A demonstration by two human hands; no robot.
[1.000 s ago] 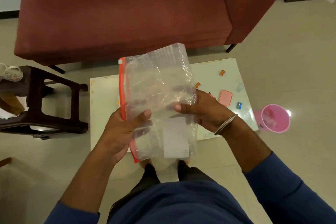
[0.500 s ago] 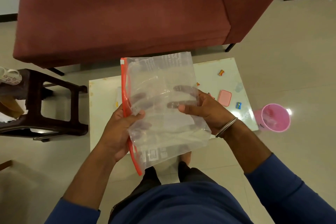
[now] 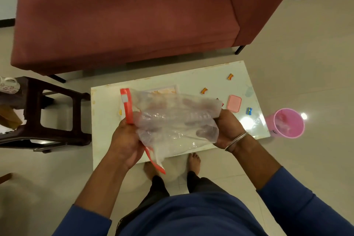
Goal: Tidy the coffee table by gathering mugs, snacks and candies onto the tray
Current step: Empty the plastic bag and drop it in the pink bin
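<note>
Left hand (image 3: pixel 126 140) gripped the zip-lock bag (image 3: pixel 172 120) at its orange zipper strip; right hand (image 3: pixel 228 130) clutched the opposite end. Advised: part the mouth fully before loading candies (image 3: pixel 204 91)

Bare desk (image 3: pixel 107 140) lies open at the left end, while the held plastic bag (image 3: pixel 176 120) screens the middle and scattered candies (image 3: pixel 204 90), a pink lid (image 3: pixel 234 103) and a blue wrapper (image 3: pixel 248 111) dot the right.

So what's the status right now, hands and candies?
Left hand and right hand both grip the clear zip bag. Candies lie loose on the coffee table. Bag hides part of the tabletop.
</note>
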